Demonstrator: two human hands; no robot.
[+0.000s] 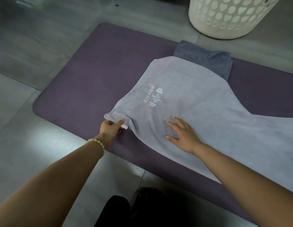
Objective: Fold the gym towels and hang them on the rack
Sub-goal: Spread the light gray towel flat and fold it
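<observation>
While the pale blue towel (199,112) is lying spread on the purple mat (93,79), its long axis is running from a rumpled left end out past the right edge of view, slanting nearer as it goes right. The left hand (110,130) is pinching the towel's near-left corner between thumb and curled fingers (120,121). The right hand (183,136) is resting palm down on the cloth just to the right, its fingers straight, spread and pointing far-left. The white logo (154,97) is facing away, upside down. A darker folded towel (208,61) is lying at the far side, partly under the pale one, and a white basket (229,17) is standing on the floor (36,46) beyond.
</observation>
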